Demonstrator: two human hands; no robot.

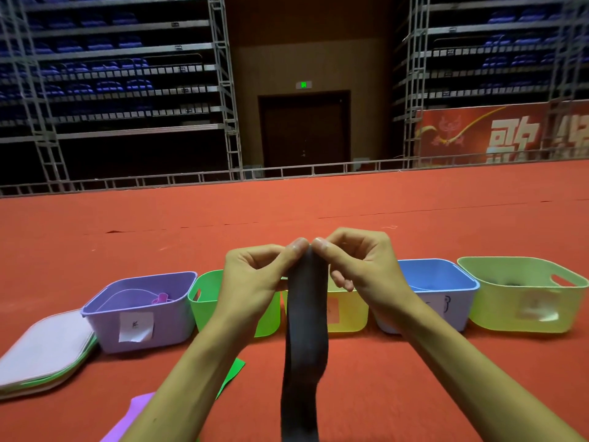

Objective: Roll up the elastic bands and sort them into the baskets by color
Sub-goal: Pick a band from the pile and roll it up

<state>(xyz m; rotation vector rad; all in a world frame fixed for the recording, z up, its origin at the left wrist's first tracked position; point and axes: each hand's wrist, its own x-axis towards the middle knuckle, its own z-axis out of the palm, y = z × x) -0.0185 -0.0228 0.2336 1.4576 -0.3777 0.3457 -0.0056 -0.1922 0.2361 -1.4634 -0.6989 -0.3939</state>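
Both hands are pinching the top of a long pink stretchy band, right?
Not pink: the head view shows the left hand and right hand pinching the top of a long dark elastic band, almost black.

**A:** How are the 2 hands placed?

**B:** The left hand (255, 275) and the right hand (360, 266) are held up side by side at mid-view, with the 2 thumb tips set almost together.

**A:** Is anything gripped?

**B:** The top edge of a dark band (306, 330) is pinched by both hands, thumb against curled fingers on each side. The right hand's lower fingers (345, 283) are seen tucked in toward the palm.

**A:** And the arms?

**B:** The left forearm (200, 371) and the right forearm (455, 371) are bare. They are seen rising from the lower edge and are angled inward toward the wrists.
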